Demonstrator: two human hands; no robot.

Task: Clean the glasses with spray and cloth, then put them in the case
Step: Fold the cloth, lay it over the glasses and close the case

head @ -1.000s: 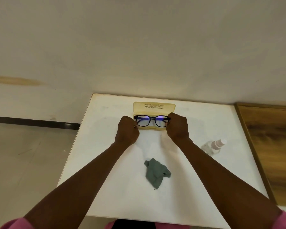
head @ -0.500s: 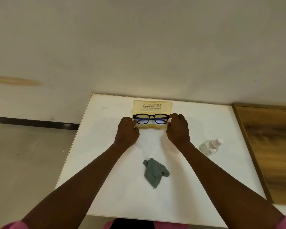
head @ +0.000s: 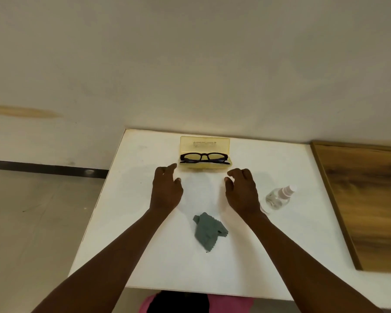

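While the glasses (head: pixel 204 158) lie in the open yellow case (head: pixel 205 152), left hand (head: pixel 166 190) and right hand (head: pixel 242 192) hover before it, fingers loosely apart, empty; cloth (head: pixel 208 231) between forearms, spray bottle (head: pixel 279 196) beside right hand.

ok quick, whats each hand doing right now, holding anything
Left hand: open, holding nothing.
Right hand: open, holding nothing.
The glasses lie in the case.

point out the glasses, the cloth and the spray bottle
glasses (head: pixel 204 156), head view, on the bridge of the frame
cloth (head: pixel 207 231), head view, on the middle of the crumpled fabric
spray bottle (head: pixel 277 198), head view, on the clear body
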